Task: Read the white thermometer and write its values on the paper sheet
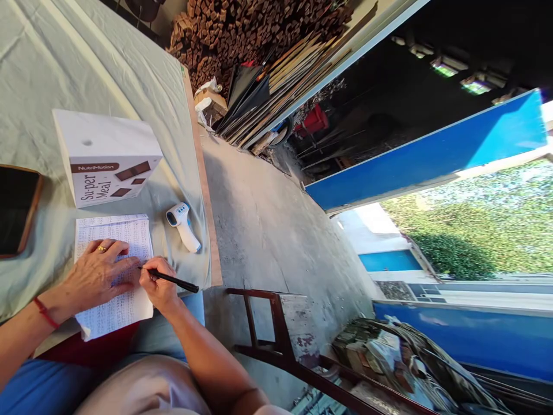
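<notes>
A sheet of paper (114,314) covered in rows of small handwriting lies near the table's front edge. Spread flat on it is my left hand (97,271), fingers apart, with a ring and a red wrist string. My right hand (159,285) pinches a black pen (179,282), its tip touching or just over the paper's right side. Right of the paper rests a white and blue infrared thermometer (184,226). Behind the paper stands a white box (110,155) marked "NutriMotion Super Meal". At the far left lies a dark-screened phone (17,210) in a brown case.
A pale cloth (129,75) covers the table. Beyond its right edge is concrete floor (268,225), with a dark red wooden chair (276,328) close to my right arm. Stacked firewood (207,40), leaning boards (298,75) and blue door panels (423,155) stand farther off.
</notes>
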A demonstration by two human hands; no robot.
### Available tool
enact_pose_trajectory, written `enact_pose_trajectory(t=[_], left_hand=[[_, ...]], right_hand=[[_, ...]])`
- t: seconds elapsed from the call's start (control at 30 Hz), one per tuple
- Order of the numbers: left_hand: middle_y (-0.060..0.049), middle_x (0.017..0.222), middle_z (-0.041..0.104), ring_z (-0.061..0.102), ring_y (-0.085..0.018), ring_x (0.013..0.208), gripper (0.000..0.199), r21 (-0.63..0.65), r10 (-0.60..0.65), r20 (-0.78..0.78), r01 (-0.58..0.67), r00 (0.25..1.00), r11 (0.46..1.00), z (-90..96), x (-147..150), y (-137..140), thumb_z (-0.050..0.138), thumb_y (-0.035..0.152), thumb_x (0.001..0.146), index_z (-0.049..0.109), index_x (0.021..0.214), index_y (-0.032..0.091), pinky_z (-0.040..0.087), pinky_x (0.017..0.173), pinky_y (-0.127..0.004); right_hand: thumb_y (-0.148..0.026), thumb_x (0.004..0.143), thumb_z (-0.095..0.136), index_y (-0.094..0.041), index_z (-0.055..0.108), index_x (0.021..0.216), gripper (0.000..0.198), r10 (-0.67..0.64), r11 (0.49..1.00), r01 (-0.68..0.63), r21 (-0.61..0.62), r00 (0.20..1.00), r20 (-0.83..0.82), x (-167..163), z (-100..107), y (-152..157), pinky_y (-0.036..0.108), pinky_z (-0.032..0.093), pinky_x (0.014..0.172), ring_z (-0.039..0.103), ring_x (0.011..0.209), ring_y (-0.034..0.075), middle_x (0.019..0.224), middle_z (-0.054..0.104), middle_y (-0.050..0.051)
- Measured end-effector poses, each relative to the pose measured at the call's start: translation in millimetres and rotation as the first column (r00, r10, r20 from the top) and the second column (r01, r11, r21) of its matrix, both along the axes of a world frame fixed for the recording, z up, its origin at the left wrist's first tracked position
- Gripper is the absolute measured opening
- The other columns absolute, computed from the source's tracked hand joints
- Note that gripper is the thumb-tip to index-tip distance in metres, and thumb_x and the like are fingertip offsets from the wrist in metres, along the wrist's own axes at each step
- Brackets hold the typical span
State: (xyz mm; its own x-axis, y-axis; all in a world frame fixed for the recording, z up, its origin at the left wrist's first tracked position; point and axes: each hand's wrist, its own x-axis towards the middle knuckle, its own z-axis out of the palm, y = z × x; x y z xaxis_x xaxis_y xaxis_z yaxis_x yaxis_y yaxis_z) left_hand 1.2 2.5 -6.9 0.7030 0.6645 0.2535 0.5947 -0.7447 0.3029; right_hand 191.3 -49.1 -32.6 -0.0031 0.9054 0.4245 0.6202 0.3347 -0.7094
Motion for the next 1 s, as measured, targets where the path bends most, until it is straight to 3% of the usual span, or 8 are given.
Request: enact_pose_trajectory(t=[0.67, 1.0], left_hand=[[-0.008, 0.114, 0.060, 0.055, -0.027, 0.100, 0.041, 0.013, -0.002, -0.016, 0.002, 1.000, 1.000, -1.3, -0.2, 0.0, 0.070, 0.041, 0.079, 0.064, 0.119, 0.034, 0.043, 0.086, -0.043], [-0.007, 0.114, 0.060, 0.055, -0.026, 0.100, 0.038, -0.029, 0.014, 0.015, -0.013, 1.000, 0.999, -2.6, -0.5, -0.6, 0.067, 0.041, 0.081, 0.065, 0.118, 0.035, 0.043, 0.086, -0.043]], right_hand=[[-0.020, 0.082, 0.051, -0.023, 0.052, 0.077, 0.006, 0.004, 0.998, -0.002, 0.064, 0.999, -0.041, 0.5, -1.9, -0.2, 0.028, 0.049, 0.063, 0.059, 0.065, 0.016, 0.069, 0.060, 0.000], [-0.020, 0.081, 0.051, -0.023, 0.053, 0.078, 0.005, -0.072, 0.997, 0.072, 0.002, 0.997, -0.033, 0.7, -6.1, -2.2, 0.028, 0.049, 0.061, 0.058, 0.063, 0.015, 0.069, 0.060, 0.000]])
